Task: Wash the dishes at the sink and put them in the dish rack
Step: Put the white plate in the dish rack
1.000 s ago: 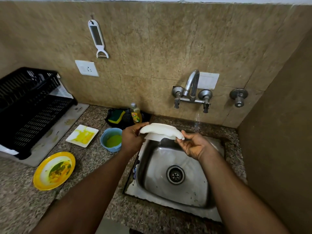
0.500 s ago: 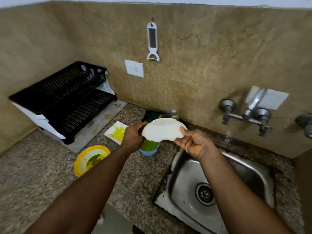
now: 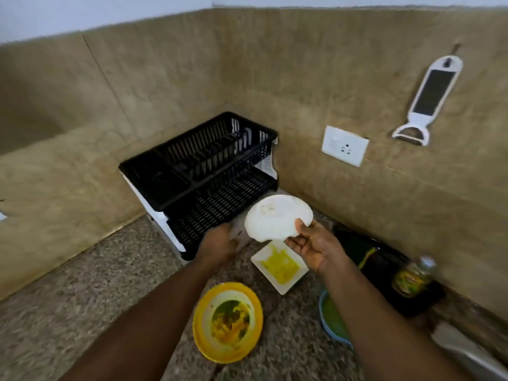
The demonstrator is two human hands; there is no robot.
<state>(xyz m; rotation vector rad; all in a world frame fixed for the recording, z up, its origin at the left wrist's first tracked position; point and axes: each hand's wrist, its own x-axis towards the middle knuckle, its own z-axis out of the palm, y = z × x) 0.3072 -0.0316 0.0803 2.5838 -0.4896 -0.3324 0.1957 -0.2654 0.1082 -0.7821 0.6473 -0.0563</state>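
Observation:
A white bowl point(image 3: 277, 221) is held upside down in the air, just right of the black two-tier dish rack point(image 3: 198, 166) in the corner. My right hand point(image 3: 313, 248) grips the bowl's near rim with thumb and fingers. My left hand point(image 3: 217, 244) is off the bowl, down at the front edge of the rack's lower tier; its fingers are blurred and hidden behind the hand. On the counter below lie a dirty yellow plate point(image 3: 200, 325), a white square plate point(image 3: 261, 259) with yellow residue, and a blue bowl point(image 3: 330, 320) with green residue.
A soap bottle point(image 3: 412, 276) stands on a black tray point(image 3: 384, 270) against the wall. The sink's corner point(image 3: 472, 353) shows at the bottom right. A socket point(image 3: 345, 145) and a hanging peeler point(image 3: 428, 100) are on the tiled wall.
The view swung left from the sink to the rack. The bowl travelled left with it. My left hand let go of the bowl and dropped toward the rack's lower tier.

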